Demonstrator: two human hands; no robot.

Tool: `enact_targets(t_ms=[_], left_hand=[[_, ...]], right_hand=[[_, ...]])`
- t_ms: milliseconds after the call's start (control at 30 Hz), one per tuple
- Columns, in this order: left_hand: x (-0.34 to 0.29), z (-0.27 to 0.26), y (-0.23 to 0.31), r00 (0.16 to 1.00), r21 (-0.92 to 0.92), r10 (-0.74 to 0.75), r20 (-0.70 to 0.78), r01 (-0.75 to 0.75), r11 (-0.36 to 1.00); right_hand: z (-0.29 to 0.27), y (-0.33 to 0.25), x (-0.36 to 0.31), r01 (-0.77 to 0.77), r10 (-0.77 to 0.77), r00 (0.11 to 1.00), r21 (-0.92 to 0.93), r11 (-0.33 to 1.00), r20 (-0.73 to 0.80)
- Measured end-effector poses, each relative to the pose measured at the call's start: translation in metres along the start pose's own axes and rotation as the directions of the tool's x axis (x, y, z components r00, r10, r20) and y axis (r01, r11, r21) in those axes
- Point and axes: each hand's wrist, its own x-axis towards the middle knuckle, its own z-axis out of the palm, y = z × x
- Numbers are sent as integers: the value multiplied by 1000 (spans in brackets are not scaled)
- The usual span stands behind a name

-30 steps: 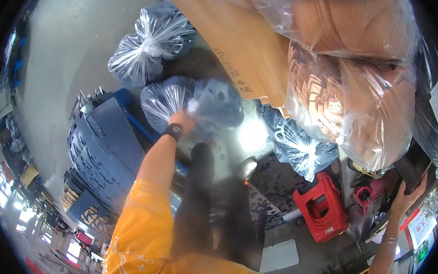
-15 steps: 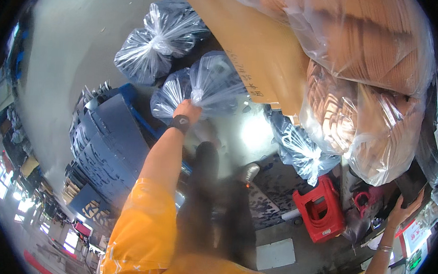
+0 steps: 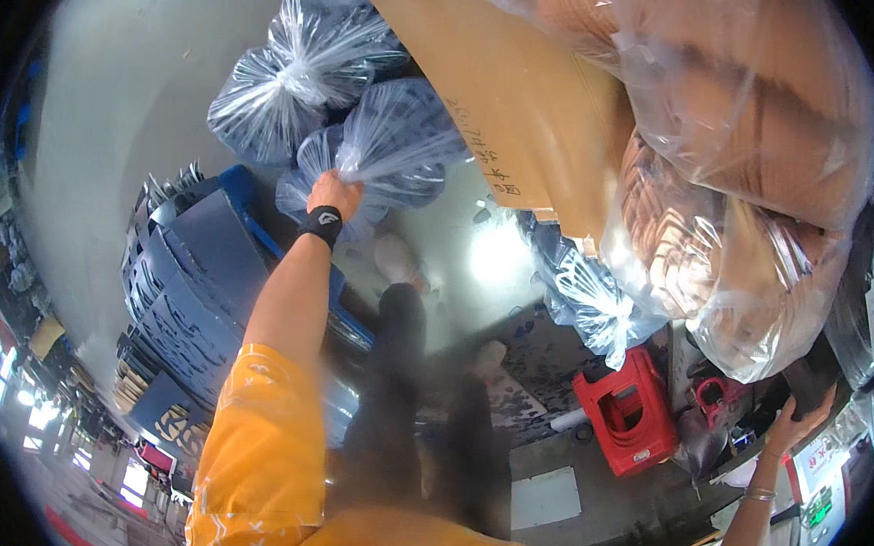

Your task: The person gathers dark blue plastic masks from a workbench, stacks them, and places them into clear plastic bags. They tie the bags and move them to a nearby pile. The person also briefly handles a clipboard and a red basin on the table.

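My left hand (image 3: 336, 195), with a black band at its wrist, is closed around the gathered neck of a clear plastic bag (image 3: 405, 136). Dark contents show through the film, and the bag lies at floor level. Touching it on the far left is a second knotted clear bag (image 3: 294, 79) with dark contents. Out at the far right, my right hand (image 3: 798, 427) wraps its fingers against a dark, block-like object (image 3: 809, 381). That object's kind is not clear, being close to the picture's rim.
A brown cardboard sheet (image 3: 508, 97) and large clear bags of stacked brown pieces (image 3: 735, 141) fill the upper right. Stacked dark-blue panels (image 3: 218, 260) stand at left. A red plastic stool-like item (image 3: 628, 415) and another knotted bag (image 3: 591, 292) are to the right of my legs.
My left hand, still gripping the bag's neck, has shifted slightly left and up in the view. Much of the scene has shifted left too. My right hand stays at the dark object.
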Motion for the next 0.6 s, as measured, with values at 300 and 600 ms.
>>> enact_targets(t_ms=[300, 600], left_hand=[[-32, 49, 29, 956, 31, 99, -275, -94, 995], [-254, 199, 138, 629, -86, 703, 331, -722, 686]], right_hand=[[-2, -4, 1, 16, -21, 999, 102, 995, 42], [-9, -16, 12, 112, -121, 985, 77, 991, 126]])
